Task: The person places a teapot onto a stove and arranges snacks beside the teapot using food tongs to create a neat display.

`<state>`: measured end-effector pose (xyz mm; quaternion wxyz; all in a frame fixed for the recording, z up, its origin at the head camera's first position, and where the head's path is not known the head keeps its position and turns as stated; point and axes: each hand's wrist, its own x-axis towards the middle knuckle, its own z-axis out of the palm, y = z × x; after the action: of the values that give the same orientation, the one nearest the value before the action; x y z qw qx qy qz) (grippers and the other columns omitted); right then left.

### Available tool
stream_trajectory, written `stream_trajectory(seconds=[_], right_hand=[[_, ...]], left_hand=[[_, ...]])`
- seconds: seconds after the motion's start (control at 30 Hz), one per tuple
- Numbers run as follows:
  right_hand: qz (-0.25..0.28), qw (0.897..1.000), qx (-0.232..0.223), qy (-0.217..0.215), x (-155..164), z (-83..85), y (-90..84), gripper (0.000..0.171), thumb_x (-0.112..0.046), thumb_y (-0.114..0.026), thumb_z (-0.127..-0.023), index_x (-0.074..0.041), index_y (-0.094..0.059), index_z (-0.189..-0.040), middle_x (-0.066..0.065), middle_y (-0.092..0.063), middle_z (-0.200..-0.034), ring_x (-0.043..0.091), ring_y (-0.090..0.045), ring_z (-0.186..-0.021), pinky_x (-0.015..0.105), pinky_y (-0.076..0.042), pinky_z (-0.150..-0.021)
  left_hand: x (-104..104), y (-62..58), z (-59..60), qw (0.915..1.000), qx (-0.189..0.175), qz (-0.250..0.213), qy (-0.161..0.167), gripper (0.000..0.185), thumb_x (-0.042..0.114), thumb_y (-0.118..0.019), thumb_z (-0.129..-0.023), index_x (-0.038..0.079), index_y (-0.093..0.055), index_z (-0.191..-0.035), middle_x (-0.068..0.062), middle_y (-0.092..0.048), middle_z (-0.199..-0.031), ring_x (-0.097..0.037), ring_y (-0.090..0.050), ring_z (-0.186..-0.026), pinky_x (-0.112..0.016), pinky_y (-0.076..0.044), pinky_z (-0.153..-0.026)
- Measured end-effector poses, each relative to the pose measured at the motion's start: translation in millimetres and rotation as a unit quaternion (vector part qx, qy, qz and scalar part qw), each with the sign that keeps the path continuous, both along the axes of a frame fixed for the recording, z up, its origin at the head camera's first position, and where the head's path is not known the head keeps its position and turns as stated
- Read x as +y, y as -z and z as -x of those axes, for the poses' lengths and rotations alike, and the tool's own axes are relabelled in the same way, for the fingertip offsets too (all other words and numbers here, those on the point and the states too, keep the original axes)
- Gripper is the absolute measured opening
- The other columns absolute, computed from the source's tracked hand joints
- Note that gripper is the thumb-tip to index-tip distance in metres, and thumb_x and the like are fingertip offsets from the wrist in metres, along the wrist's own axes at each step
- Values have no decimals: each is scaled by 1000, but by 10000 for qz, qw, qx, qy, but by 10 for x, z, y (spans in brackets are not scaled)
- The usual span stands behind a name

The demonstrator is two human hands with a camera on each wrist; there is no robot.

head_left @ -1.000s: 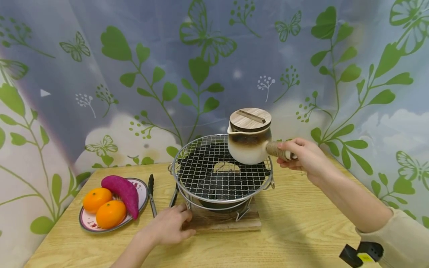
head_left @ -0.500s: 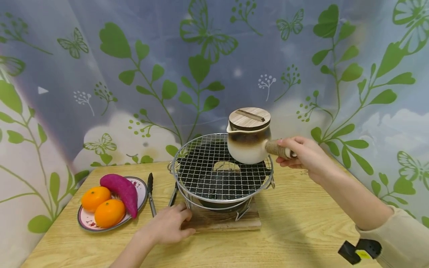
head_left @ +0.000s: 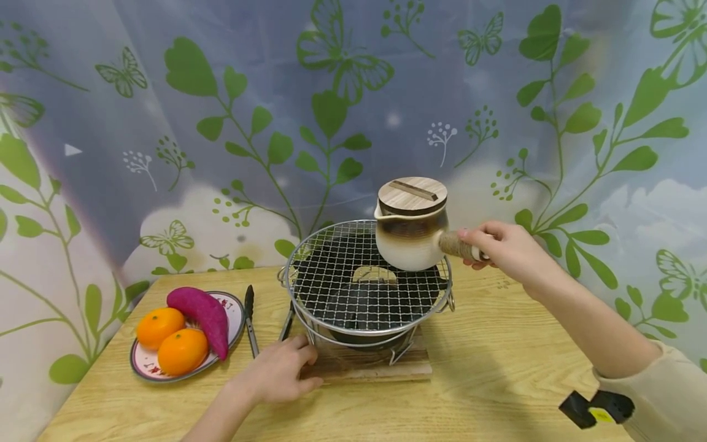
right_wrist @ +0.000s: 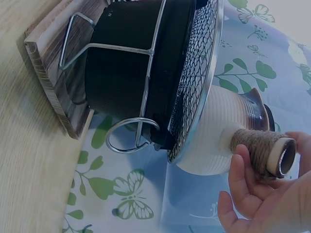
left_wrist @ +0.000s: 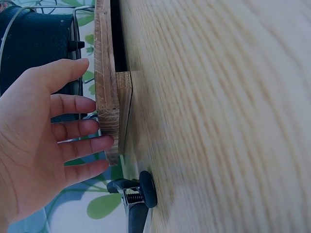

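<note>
A cream and brown side-handled teapot (head_left: pixel 411 239) with a wooden lid (head_left: pixel 412 195) stands upright at the right side of the round wire grill (head_left: pixel 342 276). My right hand (head_left: pixel 505 252) holds its twine-wrapped handle (right_wrist: pixel 257 148) between thumb and fingers; in the right wrist view the lower fingers are loose from it. Under the grill are a black stove (right_wrist: pixel 131 58) and a wooden board (head_left: pixel 370 368). My left hand (head_left: pixel 282 368) lies at the board's front left, its fingers loosely extended, fingertips at the board's edge in the left wrist view.
An oval plate (head_left: pixel 234 325) at the left bears two orange fruits (head_left: pixel 179 353) and a purple sweet potato (head_left: pixel 204 316). Black-tipped tongs (head_left: pixel 250 319) lie between plate and grill. A patterned curtain (head_left: pixel 353 123) hangs behind the wooden table (head_left: pixel 497 368).
The right hand's fingers have shifted a little on the teapot's handle, with less of them showing below it. The teapot and left hand stay in place; the view moves slightly.
</note>
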<state>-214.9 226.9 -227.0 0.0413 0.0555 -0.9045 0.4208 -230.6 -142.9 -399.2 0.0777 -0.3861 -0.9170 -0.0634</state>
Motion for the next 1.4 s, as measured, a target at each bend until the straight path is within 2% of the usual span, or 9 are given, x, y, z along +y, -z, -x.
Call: stream_trajectory(seconds=[0.17, 0.3, 0.53, 0.63, 0.73, 0.9, 1.0, 1.07, 1.4], right_hand=[[-559, 9981, 246, 46, 32, -53, -7, 54, -54, -45, -92, -7, -59, -114, 9, -63, -99, 22, -61, -87, 37, -42, -72], [-770, 9959, 481, -45, 63, -96, 10, 52, -52, -45, -93, -8, -57, -118, 10, -62, -98, 23, -59, -87, 36, -40, -68], [-1006, 9907, 830, -375, 179, -174, 54, 48, -40, -50, -94, -9, -48, -130, 11, -60, -108, 28, -55, -101, 44, -44, -77], [-1094, 9885, 905, -517, 240, -189, 93, 50, -34, -54, -93, -6, -45, -133, 10, -60, -105, 27, -56, -98, 43, -45, -76], [-1124, 9876, 919, -597, 292, -209, 130, 54, -32, -57, -92, -3, -42, -135, 11, -59, -109, 27, -55, -100, 43, -46, -80], [-1127, 9855, 1088, -649, 379, -255, 194, 57, -28, -59, -91, 0, -40, -137, 15, -53, -120, 28, -51, -106, 33, -44, -83], [-1173, 9831, 1229, -675, 440, -284, 251, 54, -25, -61, -91, -1, -42, -135, 16, -53, -120, 27, -51, -106, 29, -43, -82], [-1218, 9818, 1283, -694, 475, -299, 302, 53, -24, -61, -90, -2, -43, -135, 16, -53, -120, 26, -51, -105, 30, -43, -81], [-1560, 9766, 1231, -828, 458, -363, 716, 53, -26, -64, -88, 1, -47, -130, 13, -58, -112, 27, -55, -99, 43, -46, -77]], left_hand=[[-1, -15, -4, 10000, 11, -11, 4, 28, 43, -65, -80, 16, -60, -86, 7, -46, -85, -7, -43, -71, -26, -40, -59], [0, -17, -4, 10000, -8, 10, -9, 28, 44, -65, -80, 17, -60, -86, 7, -47, -86, -7, -43, -71, -26, -40, -60], [9, -9, 1, 10000, -23, 36, 4, 29, 44, -64, -80, 16, -60, -86, 6, -48, -87, -8, -45, -73, -28, -42, -61], [11, -8, -2, 10000, -14, 43, 6, 29, 44, -64, -80, 16, -59, -86, 6, -47, -87, -8, -45, -73, -27, -41, -61], [10, -5, -2, 10000, 12, 36, 13, 29, 44, -65, -80, 17, -59, -84, 7, -46, -86, -7, -43, -72, -27, -41, -60], [11, -1, -6, 10000, 24, 32, 16, 29, 45, -64, -80, 17, -58, -83, 7, -45, -85, -7, -42, -71, -27, -40, -60], [14, 3, -5, 10000, -6, 50, 10, 29, 45, -64, -80, 17, -57, -83, 7, -45, -85, -7, -42, -71, -27, -40, -60], [15, 3, -5, 10000, -12, 60, 1, 29, 45, -64, -80, 17, -58, -84, 7, -45, -86, -7, -42, -72, -27, -40, -60], [20, -17, 4, 9999, -98, 41, -59, 29, 45, -65, -80, 17, -58, -83, 8, -46, -85, -7, -42, -70, -27, -40, -59]])
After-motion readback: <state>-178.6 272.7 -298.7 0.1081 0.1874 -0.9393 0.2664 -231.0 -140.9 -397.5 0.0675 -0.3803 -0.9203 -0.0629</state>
